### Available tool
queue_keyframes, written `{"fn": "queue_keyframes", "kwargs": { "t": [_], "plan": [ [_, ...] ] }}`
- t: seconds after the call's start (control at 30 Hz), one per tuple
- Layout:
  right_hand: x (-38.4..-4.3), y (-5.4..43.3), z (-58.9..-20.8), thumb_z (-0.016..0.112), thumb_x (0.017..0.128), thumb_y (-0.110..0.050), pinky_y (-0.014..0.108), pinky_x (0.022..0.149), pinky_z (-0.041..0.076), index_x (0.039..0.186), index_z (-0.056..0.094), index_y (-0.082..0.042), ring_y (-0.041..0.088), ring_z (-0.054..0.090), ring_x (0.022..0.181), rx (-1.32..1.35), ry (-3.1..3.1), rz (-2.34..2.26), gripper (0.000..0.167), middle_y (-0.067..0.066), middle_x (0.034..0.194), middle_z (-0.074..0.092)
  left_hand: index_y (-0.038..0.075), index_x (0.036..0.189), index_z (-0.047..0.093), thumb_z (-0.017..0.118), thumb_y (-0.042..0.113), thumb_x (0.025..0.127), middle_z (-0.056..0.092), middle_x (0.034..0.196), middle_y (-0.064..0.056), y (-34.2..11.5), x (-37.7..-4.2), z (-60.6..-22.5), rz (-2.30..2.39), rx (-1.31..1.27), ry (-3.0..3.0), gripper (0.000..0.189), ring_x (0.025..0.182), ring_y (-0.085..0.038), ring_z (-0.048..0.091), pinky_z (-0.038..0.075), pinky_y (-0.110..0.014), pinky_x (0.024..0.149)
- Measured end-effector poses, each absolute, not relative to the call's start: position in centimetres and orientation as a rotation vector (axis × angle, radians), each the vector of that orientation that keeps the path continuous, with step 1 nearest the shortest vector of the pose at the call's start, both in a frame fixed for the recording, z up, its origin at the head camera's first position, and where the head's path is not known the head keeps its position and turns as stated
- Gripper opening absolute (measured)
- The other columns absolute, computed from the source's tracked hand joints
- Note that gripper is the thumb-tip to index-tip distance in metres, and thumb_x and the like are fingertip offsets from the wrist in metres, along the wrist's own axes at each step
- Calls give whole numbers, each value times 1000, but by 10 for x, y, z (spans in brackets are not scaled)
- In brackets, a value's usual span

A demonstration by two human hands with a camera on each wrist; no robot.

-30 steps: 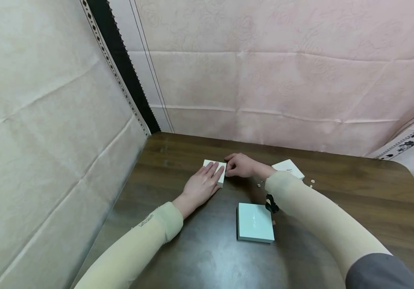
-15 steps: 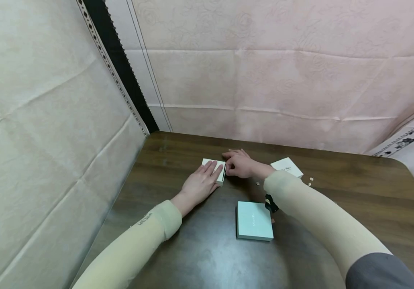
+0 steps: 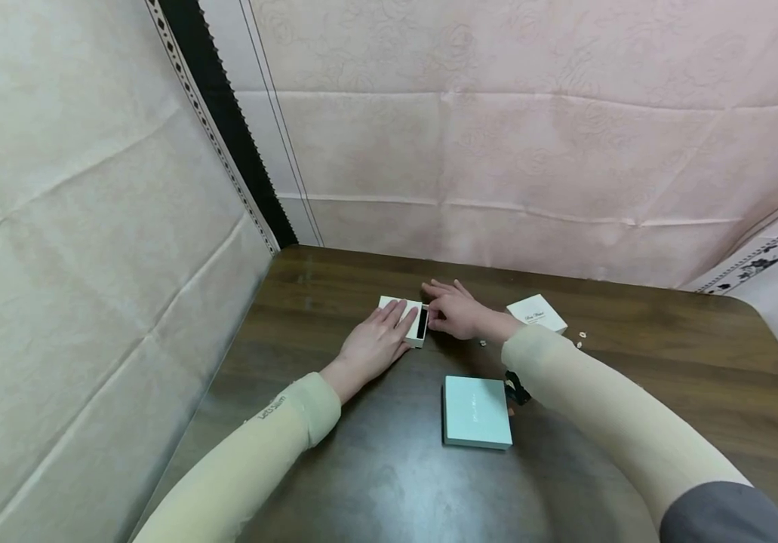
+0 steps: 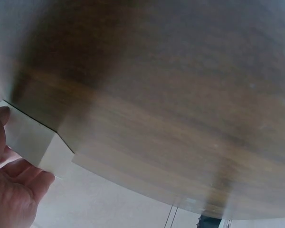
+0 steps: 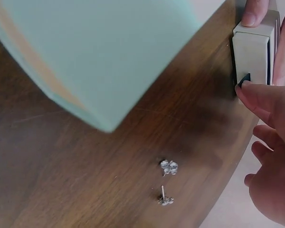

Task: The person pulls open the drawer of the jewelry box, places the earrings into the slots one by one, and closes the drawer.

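A small white drawer box [image 3: 416, 342] lies near the table's far side, its drawer partly slid out on the right with a dark interior showing. My left hand [image 3: 378, 343] holds the sleeve of this box, fingers across its top and thumb against a side. With thumb and finger, my right hand [image 3: 456, 313] pinches the dark pull tab [image 5: 245, 79] on the drawer's front. Two shiny stud earrings [image 5: 169, 167] lie on the wood in the right wrist view, apart from that hand.
A mint-green box [image 3: 477, 412] sits in front of the right forearm. Behind that forearm is a white box [image 3: 536, 312] with dark script. Tiny pale pieces [image 3: 582, 335] lie right of it. Cloth walls [image 3: 531, 158] stand behind and left of the table [image 3: 334, 271].
My right hand has moved slightly rightward, drawing the drawer out of the white box, and a dark gap has widened. My left hand has stayed on the box.
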State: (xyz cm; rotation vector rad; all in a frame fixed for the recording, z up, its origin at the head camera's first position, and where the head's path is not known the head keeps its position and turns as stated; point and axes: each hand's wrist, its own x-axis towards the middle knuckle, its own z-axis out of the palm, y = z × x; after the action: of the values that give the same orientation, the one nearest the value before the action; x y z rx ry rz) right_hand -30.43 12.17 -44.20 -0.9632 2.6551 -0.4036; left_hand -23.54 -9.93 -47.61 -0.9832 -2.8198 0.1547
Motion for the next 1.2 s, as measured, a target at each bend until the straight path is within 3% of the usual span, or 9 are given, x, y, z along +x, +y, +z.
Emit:
{"fn": "queue_keyframes", "kwargs": {
  "t": [1.2],
  "plan": [
    [-296, 151, -442, 71, 104, -12, 74, 126, 12, 86, 75, -13, 46, 24, 160, -951, 2696, -336, 18, 26, 166, 41, 7, 163, 44, 60, 39, 111, 50, 162, -20, -97, -236, -480, 156, -970, -2758, 63, 150, -32, 49, 45, -43, 119]
  ]
}}
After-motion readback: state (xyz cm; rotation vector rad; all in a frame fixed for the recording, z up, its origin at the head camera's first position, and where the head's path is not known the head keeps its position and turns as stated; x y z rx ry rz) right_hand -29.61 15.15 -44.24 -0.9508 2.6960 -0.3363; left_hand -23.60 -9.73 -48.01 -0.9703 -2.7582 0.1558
